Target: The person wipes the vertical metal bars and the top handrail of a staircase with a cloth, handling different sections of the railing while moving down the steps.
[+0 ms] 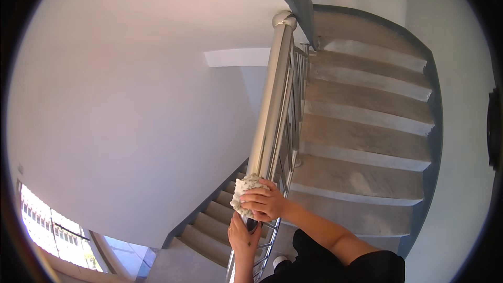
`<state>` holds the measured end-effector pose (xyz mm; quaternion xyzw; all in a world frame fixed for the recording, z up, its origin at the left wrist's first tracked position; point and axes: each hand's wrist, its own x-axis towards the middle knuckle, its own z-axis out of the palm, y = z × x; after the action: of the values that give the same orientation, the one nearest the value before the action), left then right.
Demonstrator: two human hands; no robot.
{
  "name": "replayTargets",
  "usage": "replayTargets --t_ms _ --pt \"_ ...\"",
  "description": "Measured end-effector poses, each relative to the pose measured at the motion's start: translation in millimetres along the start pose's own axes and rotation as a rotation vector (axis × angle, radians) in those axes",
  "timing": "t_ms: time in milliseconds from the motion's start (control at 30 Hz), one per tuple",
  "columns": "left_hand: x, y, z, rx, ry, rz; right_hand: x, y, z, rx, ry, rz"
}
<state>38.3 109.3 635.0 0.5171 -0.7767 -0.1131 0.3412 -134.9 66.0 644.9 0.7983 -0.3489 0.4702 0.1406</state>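
A crumpled cream cloth with darker green-grey specks (240, 196) lies over the round top of a polished metal handrail (272, 98). My right hand (265, 201) presses it there, fingers spread across its upper side and curled toward the left. Just below the cloth, my left hand (244, 236) straddles the same handrail, its fingers on one side and thumb on the other. The cloth and my right hand hide the stretch of rail beneath them. Farther up, the handrail ends in a metal ball (284, 20).
Concrete steps (365, 133) with a dark grey border climb on the right. Metal balusters (292, 125) stand under the rail. Left of it, another flight of steps (212, 218) goes down beside a pale wall (129, 118). A bright window (59, 232) is at lower left.
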Motion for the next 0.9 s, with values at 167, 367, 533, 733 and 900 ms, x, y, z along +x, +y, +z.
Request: replayTargets --t_ms 167,367,533,733,900 --pt "1 17 -1 0.067 0.003 -0.162 28 45 -21 0.007 -0.023 -0.043" --pt "1 16 3 0.043 0.022 -0.293 87 107 -60 -0.039 0.027 -0.010" --pt "22 42 -6 0.047 0.033 -0.277 110 125 -83 -0.003 0.039 0.068" --pt "56 68 -8 0.129 -0.049 -0.366 97 115 -73 0.005 0.029 0.178" --pt "119 97 7 0.125 0.107 -0.046 93 106 -71 0.008 0.032 0.189"
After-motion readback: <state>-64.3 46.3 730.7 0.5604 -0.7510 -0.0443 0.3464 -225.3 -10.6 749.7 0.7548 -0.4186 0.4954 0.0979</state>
